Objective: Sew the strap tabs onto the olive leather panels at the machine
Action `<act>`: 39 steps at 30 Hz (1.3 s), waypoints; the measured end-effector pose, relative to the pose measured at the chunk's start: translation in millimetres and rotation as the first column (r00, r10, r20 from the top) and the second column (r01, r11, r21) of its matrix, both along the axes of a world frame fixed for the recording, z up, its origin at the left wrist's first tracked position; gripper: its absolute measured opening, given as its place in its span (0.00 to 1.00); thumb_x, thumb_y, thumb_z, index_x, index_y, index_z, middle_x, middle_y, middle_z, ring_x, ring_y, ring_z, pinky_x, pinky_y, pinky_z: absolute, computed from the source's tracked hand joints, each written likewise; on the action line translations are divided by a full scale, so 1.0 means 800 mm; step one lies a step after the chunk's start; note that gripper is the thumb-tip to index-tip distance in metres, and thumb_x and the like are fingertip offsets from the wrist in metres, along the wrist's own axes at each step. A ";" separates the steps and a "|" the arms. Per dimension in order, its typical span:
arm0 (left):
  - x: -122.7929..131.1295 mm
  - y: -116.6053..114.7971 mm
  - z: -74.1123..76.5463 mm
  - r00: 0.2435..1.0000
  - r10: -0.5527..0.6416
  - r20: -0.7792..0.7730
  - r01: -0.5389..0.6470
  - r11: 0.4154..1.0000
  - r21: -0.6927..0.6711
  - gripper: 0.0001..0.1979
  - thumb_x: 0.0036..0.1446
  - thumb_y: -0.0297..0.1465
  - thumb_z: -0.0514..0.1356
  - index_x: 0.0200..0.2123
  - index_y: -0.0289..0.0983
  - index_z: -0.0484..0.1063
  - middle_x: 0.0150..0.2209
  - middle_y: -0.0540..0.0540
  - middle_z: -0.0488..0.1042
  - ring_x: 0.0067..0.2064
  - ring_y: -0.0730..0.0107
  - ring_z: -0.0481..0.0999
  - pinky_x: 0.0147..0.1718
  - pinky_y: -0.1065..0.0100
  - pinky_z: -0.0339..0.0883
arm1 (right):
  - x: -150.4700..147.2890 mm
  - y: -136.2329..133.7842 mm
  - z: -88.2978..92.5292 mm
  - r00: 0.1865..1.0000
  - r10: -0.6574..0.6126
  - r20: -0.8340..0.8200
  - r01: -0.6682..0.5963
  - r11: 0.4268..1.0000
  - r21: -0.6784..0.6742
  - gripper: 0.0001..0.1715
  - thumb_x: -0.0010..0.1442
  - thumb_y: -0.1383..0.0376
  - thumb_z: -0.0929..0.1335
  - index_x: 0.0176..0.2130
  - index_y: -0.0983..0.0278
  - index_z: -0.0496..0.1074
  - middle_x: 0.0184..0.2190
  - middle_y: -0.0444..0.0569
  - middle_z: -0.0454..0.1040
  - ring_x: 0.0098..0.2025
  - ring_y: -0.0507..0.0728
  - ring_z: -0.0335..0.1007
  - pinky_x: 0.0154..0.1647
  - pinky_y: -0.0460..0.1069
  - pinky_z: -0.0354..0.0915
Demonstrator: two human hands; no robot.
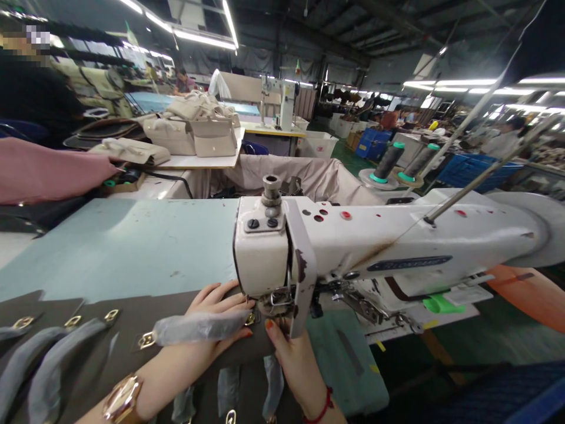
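A white sewing machine stretches across the pale green table, its needle head at centre. Dark olive fabric pieces with gold metal fittings and plastic-wrapped straps lie under the needle. My left hand rests flat on the fabric beside the presser foot, fingers spread, a plastic-wrapped strap lying across it. My right hand presses the fabric just in front of the needle, thumb up near the foot; its other fingers are hidden. A gold watch sits on my left wrist, a red cord on my right.
Two thread cones stand behind the machine. A person's pink sleeve reaches in at the left. Beige bags pile on a table behind. Another sewing machine and blue crates lie farther back.
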State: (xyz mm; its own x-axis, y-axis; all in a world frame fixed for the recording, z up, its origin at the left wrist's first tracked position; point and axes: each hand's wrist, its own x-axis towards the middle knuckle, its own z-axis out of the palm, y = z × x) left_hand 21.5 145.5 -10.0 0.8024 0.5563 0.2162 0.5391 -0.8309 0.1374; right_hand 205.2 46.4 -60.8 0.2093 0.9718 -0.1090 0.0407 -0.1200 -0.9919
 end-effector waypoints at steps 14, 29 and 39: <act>-0.002 -0.001 -0.004 0.997 -0.009 0.083 0.018 0.994 -0.108 0.15 0.62 0.42 0.54 0.48 0.45 0.71 0.51 0.48 0.74 0.55 0.58 0.69 0.55 0.55 0.61 | 0.000 -0.027 0.005 0.989 0.069 -0.127 -0.080 0.993 -0.084 0.29 0.60 0.46 0.66 0.30 0.70 0.76 0.23 0.51 0.77 0.22 0.50 0.65 0.23 0.42 0.53; -0.002 0.001 0.003 0.994 0.066 0.089 -0.049 0.983 -0.177 0.17 0.61 0.41 0.55 0.50 0.43 0.70 0.52 0.44 0.72 0.51 0.55 0.70 0.53 0.53 0.65 | -0.008 -0.025 0.003 0.923 -0.002 -0.385 -0.045 0.993 -0.113 0.27 0.55 0.47 0.70 0.27 0.70 0.73 0.21 0.49 0.74 0.17 0.46 0.57 0.19 0.41 0.50; 0.001 -0.001 0.022 0.999 -0.037 0.037 0.045 0.972 -0.229 0.15 0.64 0.38 0.51 0.52 0.46 0.67 0.54 0.48 0.73 0.57 0.57 0.68 0.60 0.51 0.56 | -0.011 -0.027 -0.006 0.990 -0.008 -0.144 -0.006 0.996 -0.092 0.30 0.60 0.48 0.66 0.19 0.68 0.70 0.15 0.45 0.67 0.17 0.46 0.49 0.19 0.43 0.44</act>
State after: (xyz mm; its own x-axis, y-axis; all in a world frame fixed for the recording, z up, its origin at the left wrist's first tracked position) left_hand 22.7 145.0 7.3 0.8203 0.5608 0.1121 0.4975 -0.7964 0.3437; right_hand 196.6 24.6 -65.6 0.1858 0.9560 -0.2272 -0.1015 -0.2113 -0.9721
